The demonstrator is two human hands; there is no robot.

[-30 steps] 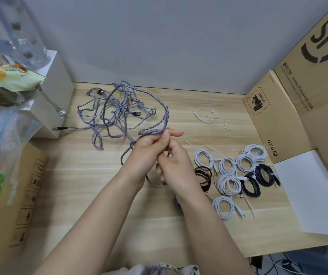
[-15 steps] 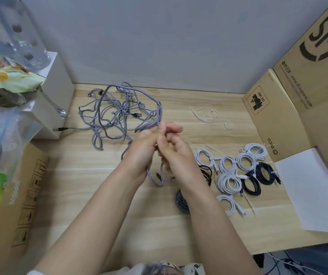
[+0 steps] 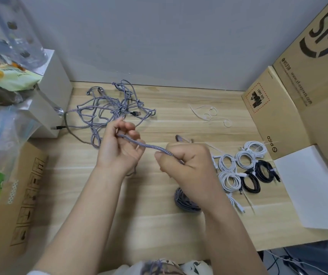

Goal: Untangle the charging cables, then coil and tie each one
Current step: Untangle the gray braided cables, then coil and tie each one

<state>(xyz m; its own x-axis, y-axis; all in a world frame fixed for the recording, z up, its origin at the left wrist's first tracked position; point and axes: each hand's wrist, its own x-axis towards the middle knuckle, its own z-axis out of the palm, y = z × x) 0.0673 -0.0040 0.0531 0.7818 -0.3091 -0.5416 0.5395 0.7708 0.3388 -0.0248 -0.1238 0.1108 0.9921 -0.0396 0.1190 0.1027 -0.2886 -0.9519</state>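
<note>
- The wooden desk [image 3: 119, 205] is seen filling the middle of the frame; its left and right edges are covered by cardboard boxes [image 3: 298, 100] and clutter, and its near edge is cut off by the forearms.
- A tangle of grey-purple braided cables [image 3: 111, 108] is spread at the upper centre-left; single cables cannot be told apart within it.
- The left hand [image 3: 117, 149] is held at the centre, its grip curled round a doubled braided cable [image 3: 151, 147]; the cable's further run is hidden behind the palm.
- The right hand [image 3: 187, 165] is held just to the right, its grip closed as a fist on the same cable, thumb on top; a cable end is seen poking out above the knuckles, blurred.
- A coiled braided cable [image 3: 185, 201] lies below the right wrist, partly hidden by it.
- Coiled white cables [image 3: 228, 179] and black cables [image 3: 258, 175] are laid at the centre right, some masked by the right hand.
- Thin pale ties [image 3: 208, 116] are faintly made out at the upper right.
</note>
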